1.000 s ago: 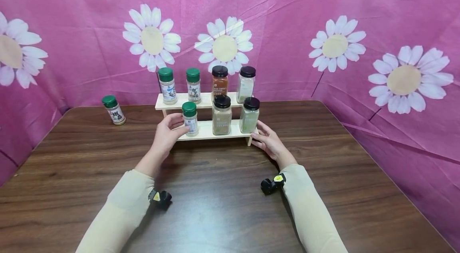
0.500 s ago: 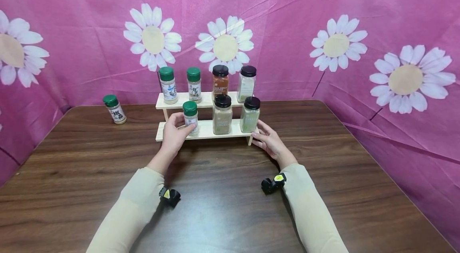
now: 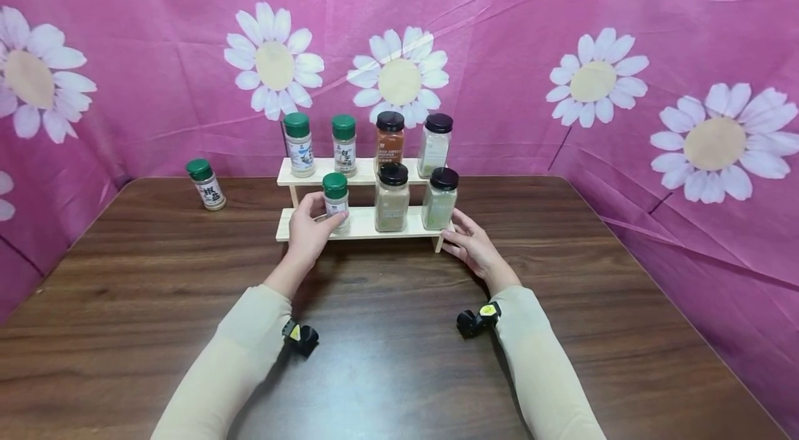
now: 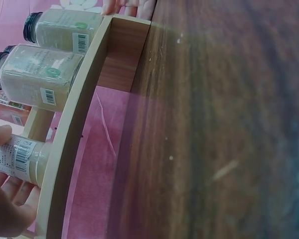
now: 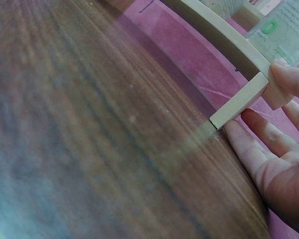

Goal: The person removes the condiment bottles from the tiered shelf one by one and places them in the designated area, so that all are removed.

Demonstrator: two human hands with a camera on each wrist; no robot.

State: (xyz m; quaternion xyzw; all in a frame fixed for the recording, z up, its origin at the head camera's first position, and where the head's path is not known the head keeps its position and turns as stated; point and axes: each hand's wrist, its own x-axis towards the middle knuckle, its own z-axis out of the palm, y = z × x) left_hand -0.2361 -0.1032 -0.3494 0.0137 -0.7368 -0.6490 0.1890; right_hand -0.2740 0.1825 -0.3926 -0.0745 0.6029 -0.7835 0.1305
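While the left hand [image 3: 308, 228] is holding a small green-capped jar [image 3: 336, 198], its thumb on one side and bent fingers on the other with only the jar's width between them, the right hand [image 3: 473, 246] is gripping the right end of the wooden rack [image 3: 362, 225], thumb on the shelf's end and fingers against the leg [image 5: 239, 102]. The held jar is standing upright on the left part of the lower shelf; how much weight the shelf is bearing, I cannot tell. Handling this well is probably depending on a flat base, an even loosening of thumb and fingers, and a firm right hand, so the rack is not sliding. Farther right along that shelf, a tan jar [image 3: 392, 202] and a pale green jar [image 3: 440, 204] are standing side by side, and four more jars [image 3: 345, 147] are lining the upper shelf. From the left wrist, barcodes [image 4: 24, 155] are showing on the held jar and its two shelf neighbours, which the head view is not revealing; the right wrist is showing fingertips beneath the shelf's end. Only the head view is taking in the lone green-capped jar [image 3: 207, 187], standing well apart at left on the counter [image 3: 387, 336].
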